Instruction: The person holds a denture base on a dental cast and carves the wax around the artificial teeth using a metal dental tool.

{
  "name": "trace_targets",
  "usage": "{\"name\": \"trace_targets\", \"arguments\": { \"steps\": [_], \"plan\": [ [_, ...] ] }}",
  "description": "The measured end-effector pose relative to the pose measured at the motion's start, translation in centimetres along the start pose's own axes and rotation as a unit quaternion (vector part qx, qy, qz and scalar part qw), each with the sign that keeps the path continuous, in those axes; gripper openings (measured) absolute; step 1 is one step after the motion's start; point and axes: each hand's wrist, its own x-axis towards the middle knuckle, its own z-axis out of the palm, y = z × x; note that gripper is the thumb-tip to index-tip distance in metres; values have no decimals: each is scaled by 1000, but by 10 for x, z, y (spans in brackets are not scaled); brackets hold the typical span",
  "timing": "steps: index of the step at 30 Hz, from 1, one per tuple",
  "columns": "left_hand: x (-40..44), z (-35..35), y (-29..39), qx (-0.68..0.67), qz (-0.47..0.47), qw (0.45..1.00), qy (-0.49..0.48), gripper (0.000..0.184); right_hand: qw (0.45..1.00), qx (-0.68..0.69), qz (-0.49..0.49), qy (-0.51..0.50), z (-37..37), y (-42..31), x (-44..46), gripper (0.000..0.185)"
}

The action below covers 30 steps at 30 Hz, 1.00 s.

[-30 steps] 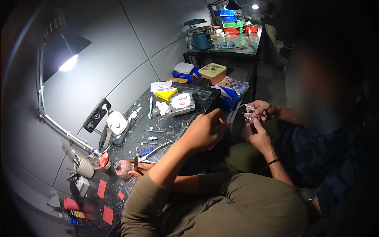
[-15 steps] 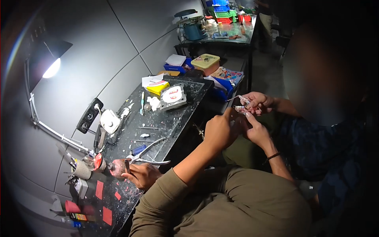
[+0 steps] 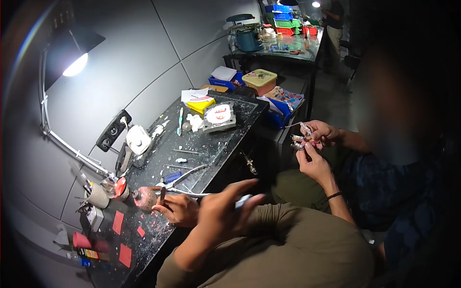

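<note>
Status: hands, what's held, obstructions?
Right hand gripping dark tool beside pink-speckled round thing. Left hand raised; pale item between fingers, grip unclear from blur. Pliers lie close to right hand.

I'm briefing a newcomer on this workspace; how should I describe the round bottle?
Start at the dark bench, then find the camera wearer's right hand at its edge. Beside its fingertips is the round bottle: bulbous and pink-speckled, unlike the flat red sheets nearby.

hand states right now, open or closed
Left hand: blurred, a pale blue piece between thumb and finger; grip unclear.
Right hand: closed, holding a dark tool.
</note>
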Motion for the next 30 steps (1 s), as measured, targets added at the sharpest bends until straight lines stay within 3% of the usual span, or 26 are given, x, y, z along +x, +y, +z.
{"name": "trace_targets", "arguments": {
  "steps": [3,4,5,7,9,11,13,15,16,18,19,23,27,28,29,30],
  "plan": [
    [-55,-50,-10,-136,-104,973,155,34,995,76,-49,36,108,13,55,16],
    [-75,-63,-29,-91,-92,966,224,38,993,81,-67,61,126,16,66,17],
    [-93,-72,-33,-101,-125,947,277,44,989,4,-86,120,116,-10,72,12],
    [-125,-87,-30,-183,-232,882,366,54,983,21,-94,158,115,-22,77,13],
    [-144,-93,-34,-208,-271,826,448,57,987,29,-70,144,110,-27,76,10],
    [-157,-93,-32,-236,-285,755,542,57,981,18,-105,159,108,-27,77,10],
    [-181,-100,-32,-332,-258,710,564,55,980,92,-65,164,116,-24,77,12],
    [-190,-100,-25,-317,-236,714,578,51,983,128,-6,133,109,-37,72,12],
    [-189,-99,-24,-319,-241,712,578,51,982,107,-59,147,110,-34,72,11],
    [-179,-93,-20,-280,-267,708,591,47,980,130,-31,145,112,-33,70,10],
    [-181,-88,-26,-244,-257,759,546,48,977,154,-6,145,114,-34,69,11],
    [-155,-71,-16,-252,-257,836,414,42,979,117,-58,159,118,-27,74,13],
    [-83,-40,-1,-115,-197,963,146,26,983,82,39,160,130,-18,73,11],
    [-61,-23,-13,-7,-50,993,107,26,980,88,40,175,135,-17,73,10],
    [-38,-7,-29,103,104,987,65,32,977,94,42,189,140,-15,74,10],
    [-19,3,-31,211,100,972,-24,42,977,93,38,189,140,-14,74,11]
  ]
}}
